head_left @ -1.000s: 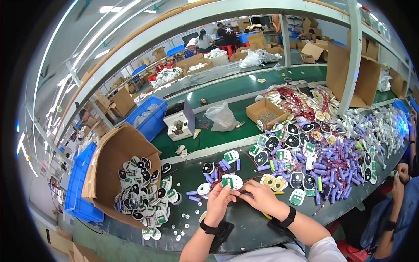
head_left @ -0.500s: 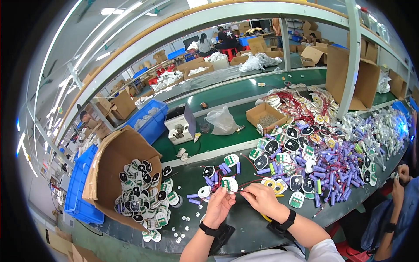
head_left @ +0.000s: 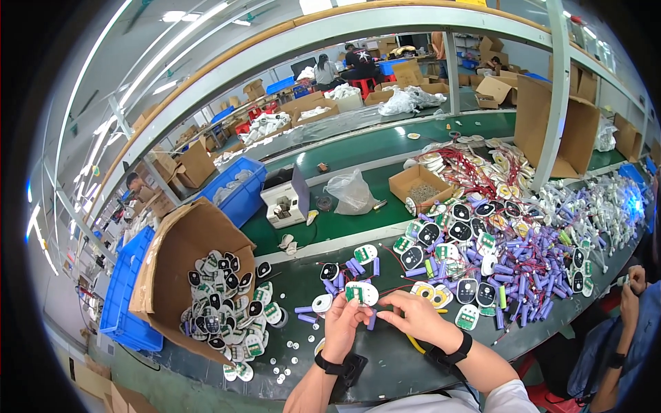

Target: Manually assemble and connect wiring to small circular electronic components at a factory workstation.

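Observation:
My left hand (head_left: 344, 323) is closed on a white rounded plastic cover with a green circuit board (head_left: 361, 294) in it, held board side up. My right hand (head_left: 416, 320) is just right of the cover, fingers curled; whatever lies between its fingertips is too small to make out. Between the two hands a purple cylindrical battery (head_left: 372, 320) shows below the cover. A white ring-shaped part (head_left: 321, 303) and more purple batteries lie left of my fingers. Under my right wrist a yellow tool handle (head_left: 416, 345) sticks out.
A large heap of purple batteries (head_left: 523, 275) with red wires and covers spreads to the right. On the left, a tilted cardboard box (head_left: 158, 275) holds several covers. Behind stand a grey-white machine (head_left: 292, 203), a plastic bag (head_left: 354, 193) and a small carton (head_left: 413, 182). A co-worker's hands (head_left: 633, 289) are at far right.
The cover in my left hand has tilted and shifted slightly. A purple battery now shows beneath it. My right hand has moved a little left and no longer visibly draws out the red wire.

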The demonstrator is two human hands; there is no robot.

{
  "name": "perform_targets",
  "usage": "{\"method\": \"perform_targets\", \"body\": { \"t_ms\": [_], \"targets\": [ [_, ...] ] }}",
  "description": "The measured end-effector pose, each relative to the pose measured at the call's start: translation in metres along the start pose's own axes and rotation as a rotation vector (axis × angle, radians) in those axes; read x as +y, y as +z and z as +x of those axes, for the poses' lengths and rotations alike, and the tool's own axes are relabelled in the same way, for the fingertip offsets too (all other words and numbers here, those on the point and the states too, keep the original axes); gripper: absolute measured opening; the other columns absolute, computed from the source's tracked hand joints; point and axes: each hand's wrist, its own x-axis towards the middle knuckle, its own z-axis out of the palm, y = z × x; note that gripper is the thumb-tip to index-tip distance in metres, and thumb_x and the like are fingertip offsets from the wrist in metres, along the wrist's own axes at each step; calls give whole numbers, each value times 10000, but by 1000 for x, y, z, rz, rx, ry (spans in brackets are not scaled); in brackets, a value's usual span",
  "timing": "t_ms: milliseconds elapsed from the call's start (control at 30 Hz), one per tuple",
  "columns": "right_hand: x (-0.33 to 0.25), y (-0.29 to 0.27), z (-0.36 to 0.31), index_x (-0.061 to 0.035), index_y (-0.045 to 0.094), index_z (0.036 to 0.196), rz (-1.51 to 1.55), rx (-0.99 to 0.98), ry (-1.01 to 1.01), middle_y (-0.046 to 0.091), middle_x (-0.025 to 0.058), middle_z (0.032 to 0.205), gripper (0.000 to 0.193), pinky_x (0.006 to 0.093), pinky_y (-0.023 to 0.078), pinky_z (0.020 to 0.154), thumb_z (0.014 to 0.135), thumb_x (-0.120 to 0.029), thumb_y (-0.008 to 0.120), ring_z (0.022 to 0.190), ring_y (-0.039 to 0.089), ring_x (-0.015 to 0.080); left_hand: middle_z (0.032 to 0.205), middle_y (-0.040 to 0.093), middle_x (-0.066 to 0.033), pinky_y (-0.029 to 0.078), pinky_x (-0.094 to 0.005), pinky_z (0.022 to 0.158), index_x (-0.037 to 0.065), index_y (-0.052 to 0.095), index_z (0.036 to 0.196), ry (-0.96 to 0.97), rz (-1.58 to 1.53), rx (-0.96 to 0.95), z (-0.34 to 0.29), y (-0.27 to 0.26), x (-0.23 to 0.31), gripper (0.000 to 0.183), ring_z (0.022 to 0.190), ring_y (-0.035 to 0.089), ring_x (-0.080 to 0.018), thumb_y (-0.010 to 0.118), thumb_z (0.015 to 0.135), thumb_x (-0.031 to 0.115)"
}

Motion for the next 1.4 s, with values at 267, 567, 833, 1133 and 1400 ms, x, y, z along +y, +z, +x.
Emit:
{"method": "perform_targets", "body": {
  "t_ms": [267, 567, 833, 1133, 1400],
  "targets": [
    [-1, -12, -13, -38, 659, 761, -681, -551, 202, 631, 126, 703, 352, 352, 490, 517, 707, -382, 714, 659, 649, 264, 845, 595, 13, 392, -224, 578, 103, 523, 966, 23, -201, 135, 3, -15, -4, 132, 713, 542, -75, 525, 910, 223],
    [18, 8, -26, -25, 651, 763, -642, -503, 99, 618, 136, 791, 266, 392, 473, 666, 647, -262, 685, 790, 612, 289, 938, 632, -109, 504, -281, 734, 4, 556, 1008, 112, -122, 156, 7, -10, -4, 342, 835, 608, -174, 506, 890, 322],
    [20, 0, -9, -28, 596, 736, 387, -197, 241, 478, 142, 1269, 198, 403, 375, 934, 724, -214, 661, 1192, 455, 264, 708, 516, -37, 284, -214, 422, 40, 517, 971, 44, -157, 121, 4, -11, -1, 380, 513, 420, -92, 438, 912, 407],
    [9, 0, -4, -38, 479, 1156, 1542, -470, 512, 546, 119, 1136, 413, 443, 411, 928, 796, -226, 556, 1094, 515, 246, 600, 433, -16, 181, -218, 370, 79, 503, 1057, -159, -241, 18, 7, -14, -2, 636, 404, 283, -79, 188, 916, 613],
    [4, 12, -14, 4, 649, 794, 204, -171, 18, 632, 111, 888, 178, 276, 457, 596, 660, -102, 701, 701, 597, 190, 570, 464, 11, 153, -211, 372, 72, 538, 937, -244, 56, 80, 3, -8, -5, 603, 395, 266, -52, 214, 927, 581]
  ]
}}
